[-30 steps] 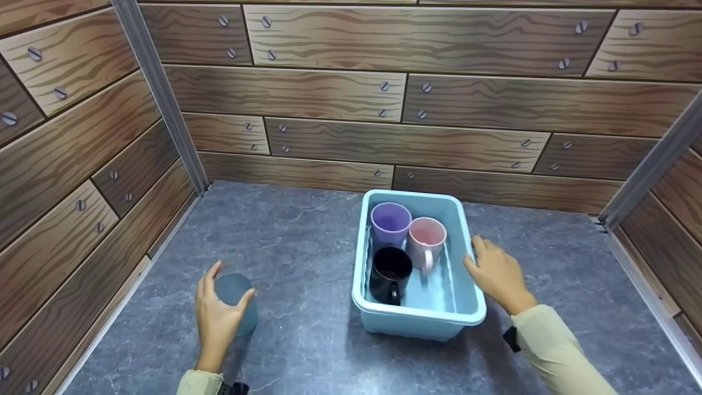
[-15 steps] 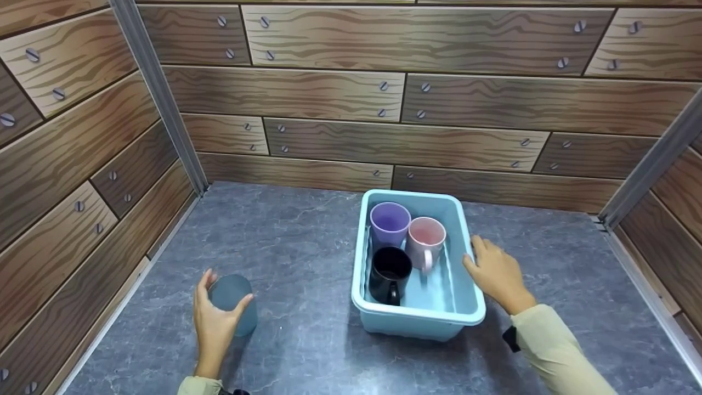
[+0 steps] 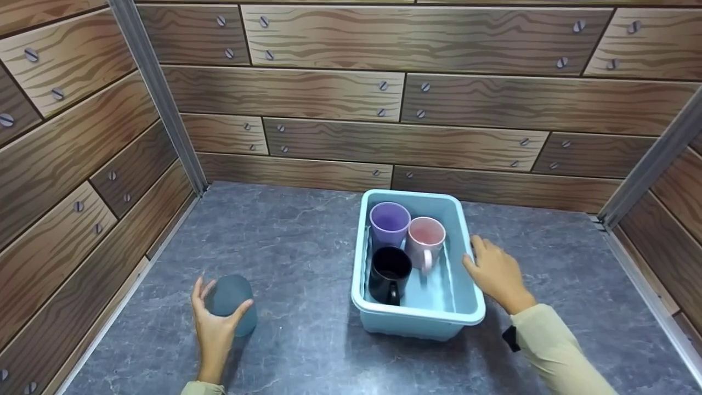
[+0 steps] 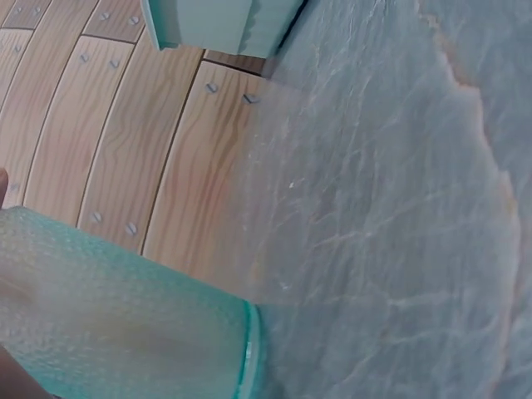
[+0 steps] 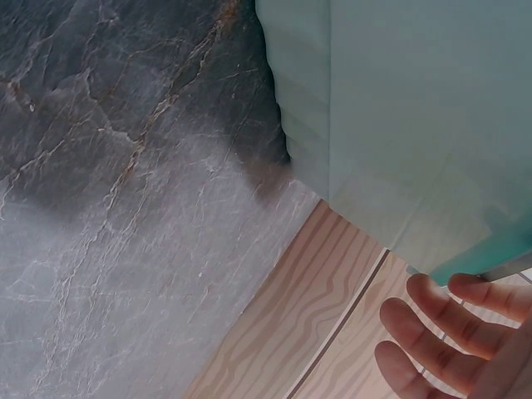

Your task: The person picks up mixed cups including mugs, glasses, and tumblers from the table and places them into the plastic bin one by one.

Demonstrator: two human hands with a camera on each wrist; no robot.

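Observation:
A translucent teal cup (image 3: 231, 299) stands bottom-up on the table at the left. My left hand (image 3: 215, 334) curves round it, fingers on its far left side and thumb across its near side. The left wrist view shows the cup's textured wall (image 4: 125, 307) and its rim on the tabletop. My right hand (image 3: 496, 274) rests at the right rim of a light blue plastic tub (image 3: 419, 312). In the right wrist view, loosely bent fingers (image 5: 453, 320) touch the tub's edge. Inside the tub stand a purple cup (image 3: 390, 222), a pink mug (image 3: 425, 241) and a black mug (image 3: 390, 274).
Grey marbled tabletop (image 3: 301, 247) lies between the teal cup and the tub. Wood-patterned panels (image 3: 323, 96) wall in the back and both sides, with metal corner posts (image 3: 159, 93). The tub stands near the back wall.
My left hand's fingers have come down and bent in round the teal cup, from a more straightened, raised pose. The right hand, the tub and its contents have stayed put.

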